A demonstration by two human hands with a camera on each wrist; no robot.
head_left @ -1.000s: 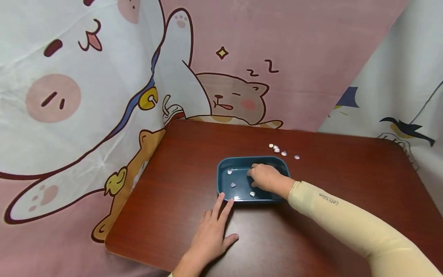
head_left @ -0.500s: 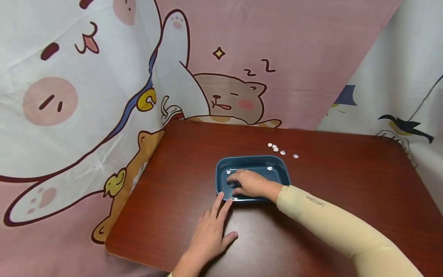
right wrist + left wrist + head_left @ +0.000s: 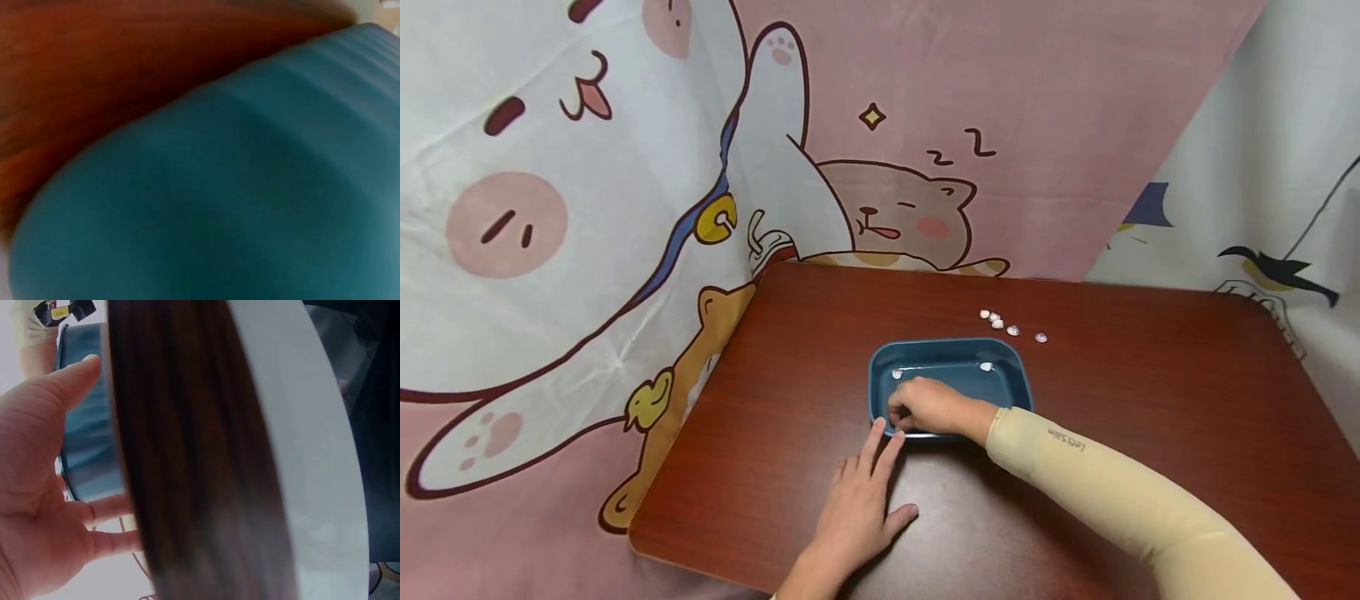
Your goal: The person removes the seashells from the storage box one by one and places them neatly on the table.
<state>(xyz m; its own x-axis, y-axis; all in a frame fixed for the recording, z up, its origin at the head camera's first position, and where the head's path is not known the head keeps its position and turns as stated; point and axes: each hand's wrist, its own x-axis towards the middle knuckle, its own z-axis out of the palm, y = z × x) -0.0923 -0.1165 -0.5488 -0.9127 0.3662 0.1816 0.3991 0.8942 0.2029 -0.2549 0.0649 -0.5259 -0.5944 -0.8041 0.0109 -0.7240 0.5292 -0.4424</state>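
A dark teal rectangular tray (image 3: 955, 383) sits on the table, its side also filling the right wrist view. My left hand (image 3: 853, 504) lies in front of it, with straight fingers touching its near left corner; in the left wrist view the thumb and fingers are spread beside the tray wall (image 3: 90, 437). My right hand (image 3: 932, 406) reaches into the tray with curled fingers pointing down at the near left corner. Its fingertips are partly hidden, so what lies between them is unclear. One small white seashell (image 3: 897, 374) is at the tray's left, another seashell (image 3: 987, 367) at its right.
Several small pale shells (image 3: 997, 324) lie in a loose line on the brown wooden table (image 3: 805, 375) behind the tray. A lone shell (image 3: 1041, 337) sits farther right. A printed cartoon cloth (image 3: 1037, 125) hangs behind the table.
My right hand has moved left inside the tray, and its fingers have curled down at the near left corner. The shell at the tray's right has come into view. The left hand stays put.
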